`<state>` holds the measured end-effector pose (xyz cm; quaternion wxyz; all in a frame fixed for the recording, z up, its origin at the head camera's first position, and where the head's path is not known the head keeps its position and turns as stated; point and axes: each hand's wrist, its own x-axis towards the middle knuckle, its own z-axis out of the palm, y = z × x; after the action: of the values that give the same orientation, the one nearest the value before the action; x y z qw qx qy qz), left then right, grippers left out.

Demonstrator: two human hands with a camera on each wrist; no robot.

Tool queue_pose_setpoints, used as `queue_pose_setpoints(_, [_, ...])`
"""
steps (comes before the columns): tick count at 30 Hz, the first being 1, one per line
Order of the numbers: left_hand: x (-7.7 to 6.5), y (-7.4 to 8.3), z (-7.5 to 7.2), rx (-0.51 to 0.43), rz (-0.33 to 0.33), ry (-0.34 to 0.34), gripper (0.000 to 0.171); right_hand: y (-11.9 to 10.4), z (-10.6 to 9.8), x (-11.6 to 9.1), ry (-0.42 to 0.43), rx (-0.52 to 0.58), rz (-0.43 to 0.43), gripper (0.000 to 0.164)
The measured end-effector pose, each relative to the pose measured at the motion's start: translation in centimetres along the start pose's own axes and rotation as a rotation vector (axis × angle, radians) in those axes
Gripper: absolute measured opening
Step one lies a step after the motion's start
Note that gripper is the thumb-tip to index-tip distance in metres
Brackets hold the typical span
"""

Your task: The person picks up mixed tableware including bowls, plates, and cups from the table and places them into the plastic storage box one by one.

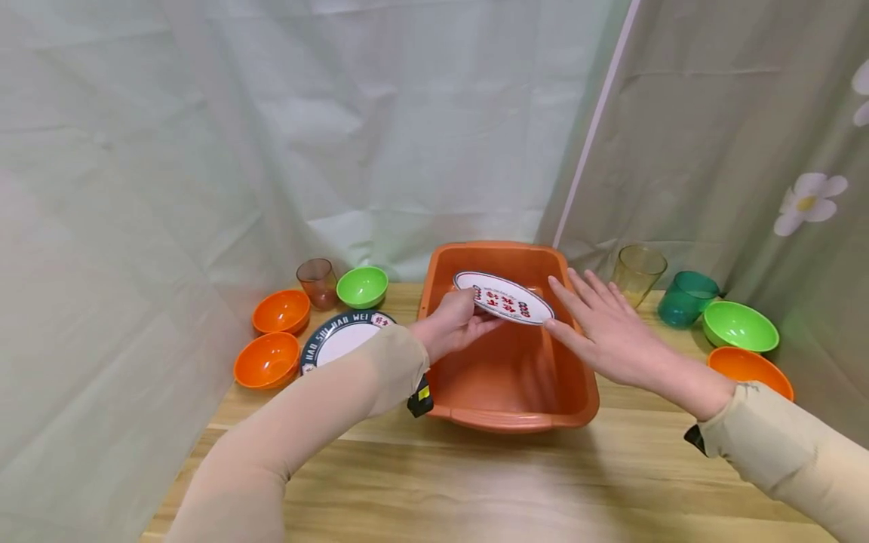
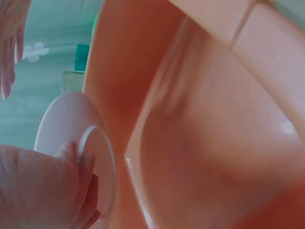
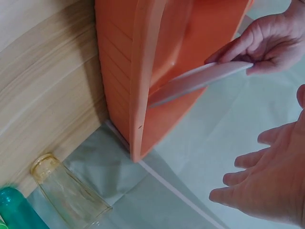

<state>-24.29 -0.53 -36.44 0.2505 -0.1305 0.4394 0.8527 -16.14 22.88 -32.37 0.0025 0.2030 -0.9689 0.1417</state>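
My left hand (image 1: 456,326) pinches a white oval-looking plate (image 1: 511,303) with red printing, thumb on top and fingers beneath. The plate is tilted above an orange plastic basin (image 1: 498,377). In the left wrist view the plate's pale underside (image 2: 66,117) shows, with a raised foot ring beside the fingers. My right hand (image 1: 611,332) hovers over the basin's right rim, fingers straight and spread. Its fingertips are near the plate's right end in the head view; in the right wrist view the right hand (image 3: 271,181) is apart from the plate and holds nothing.
Left of the basin are a dark-rimmed plate (image 1: 342,339), orange bowls (image 1: 268,360), a green bowl (image 1: 363,287) and a brownish cup (image 1: 317,283). To the right stand a yellow glass (image 1: 638,273), a teal cup (image 1: 687,299), a green bowl (image 1: 740,326) and an orange bowl (image 1: 750,367). Curtains hang behind.
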Motion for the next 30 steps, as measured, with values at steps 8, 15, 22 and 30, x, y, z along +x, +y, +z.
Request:
queue_pose_setpoints(8, [0.8,-1.1,0.7,0.059,0.027,0.027,0.048,0.1,0.1,0.0,0.002,0.002,-0.001,0.077])
queue_pose_setpoints(15, [1.1,-1.5,0.9,0.079,0.018,0.046,0.049,0.2,0.3,-0.1,-0.002,-0.009,-0.004,0.077])
queue_pose_setpoints(22, [1.6,-1.5,0.8,0.067,0.013,0.069,0.052,0.0,0.5,-0.1,-0.018,-0.019,-0.002,0.079])
queue_pose_setpoints(30, [2.6,-1.6,0.3,0.063,-0.006,0.089,0.054,0.0,0.7,-0.2,-0.026,-0.034,-0.013,0.081])
